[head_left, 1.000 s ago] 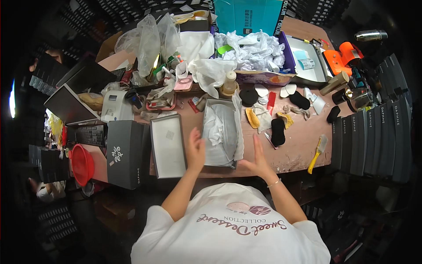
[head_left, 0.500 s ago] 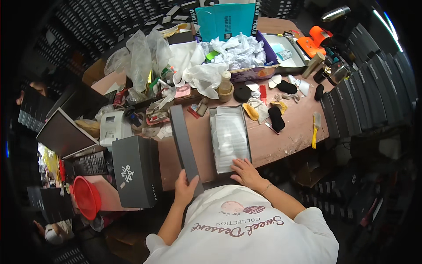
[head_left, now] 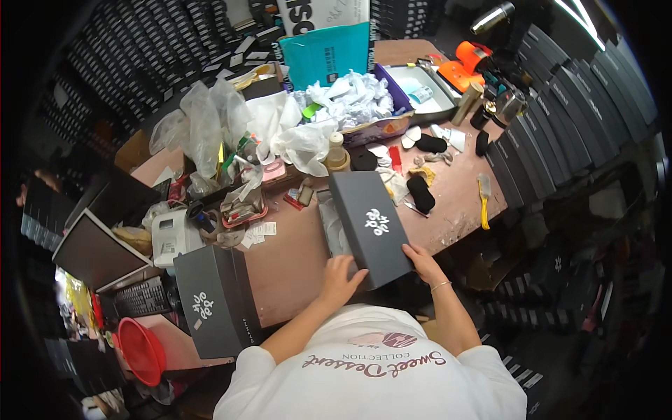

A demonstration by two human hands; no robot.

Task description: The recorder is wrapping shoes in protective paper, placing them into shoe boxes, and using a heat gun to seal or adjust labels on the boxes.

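Over pink bench (head_left: 283, 273), right hand (head_left: 420, 263) is pinching grey cardboard lid (head_left: 372, 227), left hand (head_left: 341, 281) spreading by grey box (head_left: 326, 220) — squaring corners probably helping.

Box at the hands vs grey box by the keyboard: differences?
Handled box: lid askew, pale contents showing; keyboard-side box: no opening visible.
Left hand and right hand are at handled box; keyboard-side box untouched.
Keyboard-side box bears a pale sticker; handled box shows none.
Both dark grey with white markings.
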